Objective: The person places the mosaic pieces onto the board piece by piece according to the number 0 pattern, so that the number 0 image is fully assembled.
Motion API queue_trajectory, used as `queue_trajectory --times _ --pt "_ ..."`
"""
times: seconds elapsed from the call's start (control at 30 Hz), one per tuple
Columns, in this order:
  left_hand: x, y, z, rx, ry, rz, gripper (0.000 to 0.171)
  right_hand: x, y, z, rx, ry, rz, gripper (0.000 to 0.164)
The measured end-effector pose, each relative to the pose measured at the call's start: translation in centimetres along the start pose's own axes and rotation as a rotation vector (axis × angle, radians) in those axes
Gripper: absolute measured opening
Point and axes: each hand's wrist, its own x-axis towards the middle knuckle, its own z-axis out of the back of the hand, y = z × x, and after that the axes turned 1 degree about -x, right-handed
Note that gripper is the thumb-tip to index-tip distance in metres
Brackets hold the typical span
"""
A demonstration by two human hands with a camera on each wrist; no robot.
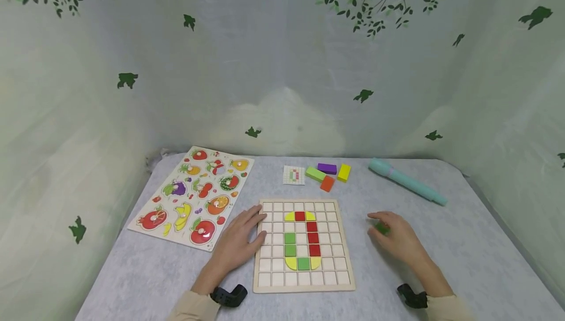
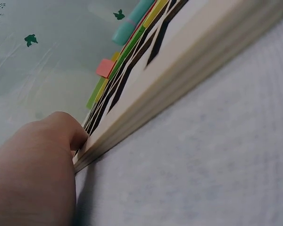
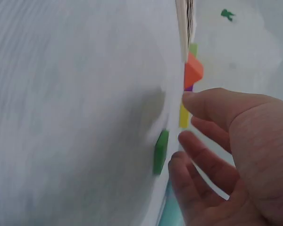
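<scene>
A wooden grid board [image 1: 304, 289] lies with red and green square tiles and yellow rounded corner tiles in its cells, forming an upright ring with a gap at its upper left. My left hand [image 1: 240, 235] rests along the board's left edge, fingers extended and touching the rim. To the right of the board, my right hand [image 1: 397, 240] hovers low over the table with its fingers apart. Under it lies a green tile [image 3: 161, 153], partly covered in the head view; the right wrist view shows it on the table, separate from the fingertips.
Behind the board are a small pattern card [image 1: 294, 175] and green, purple [image 1: 327, 168], yellow [image 1: 344, 173] and orange blocks [image 1: 327, 184]. A fruit picture sheet [image 1: 176, 191] lies at left. The teal wand-shaped object [image 1: 408, 182] lies at back right. Leaf-patterned cloth walls surround the table.
</scene>
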Motion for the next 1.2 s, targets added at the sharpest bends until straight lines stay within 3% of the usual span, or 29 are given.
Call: queue_trajectory --times 0.3,0.6,0.93,1.2 --pt "-0.5 -0.1 -0.3 -0.012 0.028 0.014 0.049 -1.0 -1.6 0.4 -0.065 0.009 -0.078 0.037" --pt "-0.2 -0.1 0.0 -0.015 0.005 -0.003 0.047 -1.3 -1.3 1.0 -0.018 0.072 -0.153 0.035" --pt "-0.1 0.1 0.0 -0.035 0.012 0.024 0.046 0.6 2.0 -1.0 0.062 0.041 -0.085 0.029" --pt "0.1 0.2 0.1 -0.079 0.014 0.041 0.043 2.9 6.4 -2.9 0.126 0.041 -0.028 0.030"
